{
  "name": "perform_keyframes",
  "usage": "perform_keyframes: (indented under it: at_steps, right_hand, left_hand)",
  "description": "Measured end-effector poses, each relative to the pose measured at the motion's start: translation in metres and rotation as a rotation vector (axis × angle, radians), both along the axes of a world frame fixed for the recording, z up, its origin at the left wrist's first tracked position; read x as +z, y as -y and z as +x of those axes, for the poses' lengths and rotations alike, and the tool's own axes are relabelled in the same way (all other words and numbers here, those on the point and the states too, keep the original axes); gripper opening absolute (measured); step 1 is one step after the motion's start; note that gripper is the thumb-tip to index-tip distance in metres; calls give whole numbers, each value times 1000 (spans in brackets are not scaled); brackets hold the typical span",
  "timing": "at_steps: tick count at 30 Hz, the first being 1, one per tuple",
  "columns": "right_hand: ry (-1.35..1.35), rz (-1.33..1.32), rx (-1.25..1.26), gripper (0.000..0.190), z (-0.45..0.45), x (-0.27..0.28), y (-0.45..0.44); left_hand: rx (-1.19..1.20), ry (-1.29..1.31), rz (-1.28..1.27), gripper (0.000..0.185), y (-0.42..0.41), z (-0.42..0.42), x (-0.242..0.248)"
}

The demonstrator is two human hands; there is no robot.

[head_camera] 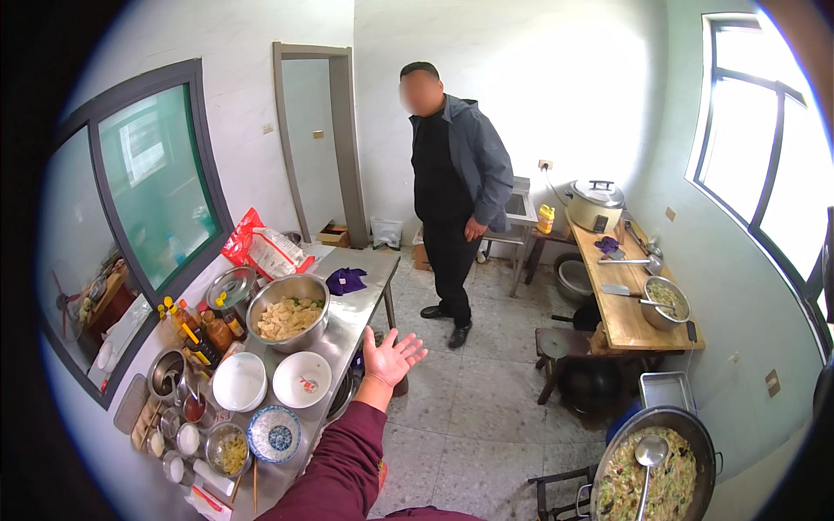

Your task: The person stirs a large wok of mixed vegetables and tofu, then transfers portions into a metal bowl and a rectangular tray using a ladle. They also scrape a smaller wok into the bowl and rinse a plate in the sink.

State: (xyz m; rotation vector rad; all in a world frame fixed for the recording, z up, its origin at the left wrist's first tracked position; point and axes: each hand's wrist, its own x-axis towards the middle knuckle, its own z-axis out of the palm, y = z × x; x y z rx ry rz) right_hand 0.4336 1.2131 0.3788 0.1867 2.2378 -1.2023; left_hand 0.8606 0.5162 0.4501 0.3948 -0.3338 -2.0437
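My left hand [389, 362] reaches forward in a maroon sleeve, palm up and fingers spread, holding nothing. It hovers beside the edge of a stainless steel table [348, 306]. Nearest to it on the table is a white bowl [301, 380] with a red print inside. Beyond that stands a large steel basin [287, 312] of pale, battered-looking food pieces. Another white bowl [240, 382] and a blue-patterned bowl [274, 434] sit closer to me. My right hand is out of view.
A person [449, 182] in a grey jacket stands ahead. At lower right is a large pan [651, 469] of mixed food with a ladle. A rice cooker [595, 205] and cleaver [622, 290] rest on a wooden counter [606, 260]. Sauce bottles [215, 329] line the left wall.
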Motion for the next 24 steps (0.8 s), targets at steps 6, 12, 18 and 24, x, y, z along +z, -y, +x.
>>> perform_keyframes:
  at_steps: [6, 12, 18, 24]
  right_hand:
    - [-45, -6, 86, 36, -26, -34, -30]
    - [-73, 21, 93, 35, -45, -58, -51]
    - [-63, 25, 125, 32, -12, 3, -21]
    - [-126, -87, 136, 32, -15, -5, -43]
  left_hand:
    - [-7, -6, -35, 120, -2, -2, 3]
    - [-38, -35, 8, 108, 0, -5, 2]
    - [-286, 493, -24, 110, -14, -6, -46]
    - [-771, 994, 19, 105, -90, 2, -187]
